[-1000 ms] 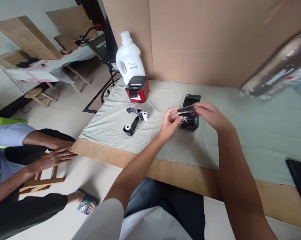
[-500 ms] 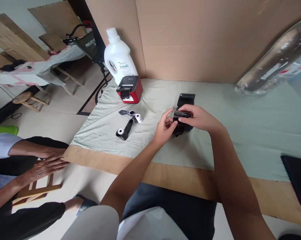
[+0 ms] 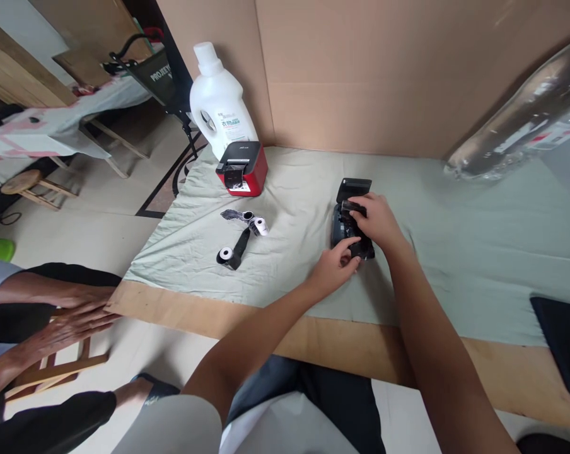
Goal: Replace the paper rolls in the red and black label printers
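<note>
A small dark label printer [image 3: 337, 228] stands on the cloth with its lid [image 3: 354, 189] raised at the back. Glossy black film [image 3: 348, 222] lies over its open bay; whether a roll sits under it is hidden. My right hand [image 3: 378, 219] reaches in from the right, its fingers closed on the film's far end. At the printer's front, my left hand [image 3: 335, 268] pinches the film's near end [image 3: 362, 250]. Further left lie loose black film and white-cored rolls [image 3: 240, 243].
A red and black label printer [image 3: 244, 169] stands at the back left, before a white detergent bottle [image 3: 223, 104]. Cardboard [image 3: 360, 82] walls the back. A plastic-wrapped bundle [image 3: 512, 126] leans at right, above a black flat object [image 3: 562, 334]. Another person's hands [image 3: 84, 312] rest at left.
The black film has come down from above the printer onto its open bay. My left hand has shifted right and toward me, to the printer's front. My right hand has moved slightly right.
</note>
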Tool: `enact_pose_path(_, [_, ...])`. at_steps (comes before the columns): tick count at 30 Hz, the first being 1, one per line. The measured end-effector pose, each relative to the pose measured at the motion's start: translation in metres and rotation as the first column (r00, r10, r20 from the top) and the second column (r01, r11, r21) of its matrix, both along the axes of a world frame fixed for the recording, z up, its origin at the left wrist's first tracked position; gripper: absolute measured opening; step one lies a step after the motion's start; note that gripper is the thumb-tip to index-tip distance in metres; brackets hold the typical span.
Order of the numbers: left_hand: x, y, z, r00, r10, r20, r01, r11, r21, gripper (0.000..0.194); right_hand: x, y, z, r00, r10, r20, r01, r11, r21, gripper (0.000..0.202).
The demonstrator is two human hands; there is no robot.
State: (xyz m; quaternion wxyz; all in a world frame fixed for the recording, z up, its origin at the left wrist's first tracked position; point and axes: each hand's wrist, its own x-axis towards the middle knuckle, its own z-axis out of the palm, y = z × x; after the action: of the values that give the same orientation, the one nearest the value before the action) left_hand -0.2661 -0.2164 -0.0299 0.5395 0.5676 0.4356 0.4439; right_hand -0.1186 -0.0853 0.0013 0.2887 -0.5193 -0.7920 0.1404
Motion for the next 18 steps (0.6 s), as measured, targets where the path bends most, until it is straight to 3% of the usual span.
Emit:
enact_pose_path(5, [0.003, 0.003, 0.001, 0.998, 0.024, 0.053, -0.021, 0.998, -0.058, 0.043, -0.002, 0.002, -0.011, 0.997, -0.069, -0.024, 0.069, 0.998, 0.001, 0.035])
enact_pose_path(11, [0.003, 0.001, 0.001, 0.997, 0.012, 0.078, -0.007, 0.997, -0.073, 0.040, 0.000, 0.002, -0.005, 0.999, -0.043, -0.014, 0.043, 0.999, -0.025, 0.030])
enact_pose_path(18, [0.004, 0.003, -0.004, 0.999, 0.020, 0.034, -0.017, 0.997, -0.078, 0.039, -0.012, -0.002, -0.003, 0.981, -0.194, 0.025, 0.195, 0.978, -0.067, 0.013])
